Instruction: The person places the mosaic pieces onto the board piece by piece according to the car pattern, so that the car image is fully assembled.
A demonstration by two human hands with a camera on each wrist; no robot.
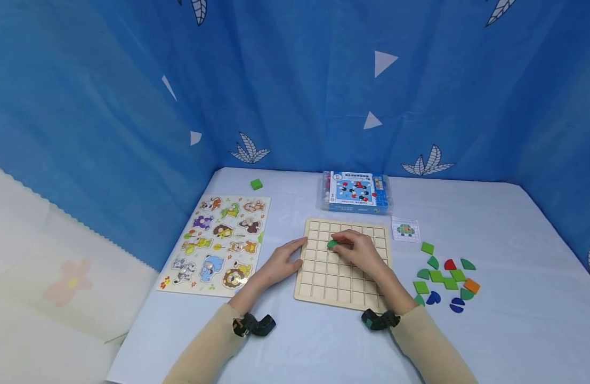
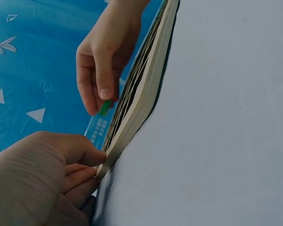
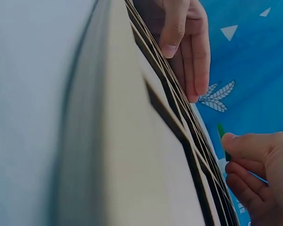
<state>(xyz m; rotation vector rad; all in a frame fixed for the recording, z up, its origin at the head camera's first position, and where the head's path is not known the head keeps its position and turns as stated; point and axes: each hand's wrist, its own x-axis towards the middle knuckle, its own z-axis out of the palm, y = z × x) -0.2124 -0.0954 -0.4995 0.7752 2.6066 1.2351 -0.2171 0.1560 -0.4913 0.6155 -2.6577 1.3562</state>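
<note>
A square wooden grid board [image 1: 330, 293] lies on the white table. My left hand [image 1: 279, 262] rests at its left edge, thumb and fingers extended and touching the rim [image 2: 139, 106]. My right hand [image 1: 361, 252] is over the upper middle of the grid and pinches a green piece [image 1: 332, 244] between thumb and fingers. The right wrist view shows this green piece [image 3: 221, 134] held edge-on just above the board; its full outline is partly hidden by the fingers.
Right of the board lie loose green squares [image 1: 436, 276], green quarter-circles, blue pieces [image 1: 433, 297], a red piece [image 1: 450, 264] and an orange square [image 1: 471, 286]. A pattern card [image 1: 406, 230] and a plastic box [image 1: 356, 193] stand behind. An animal puzzle [image 1: 213, 245] and a green block [image 1: 256, 184] are left.
</note>
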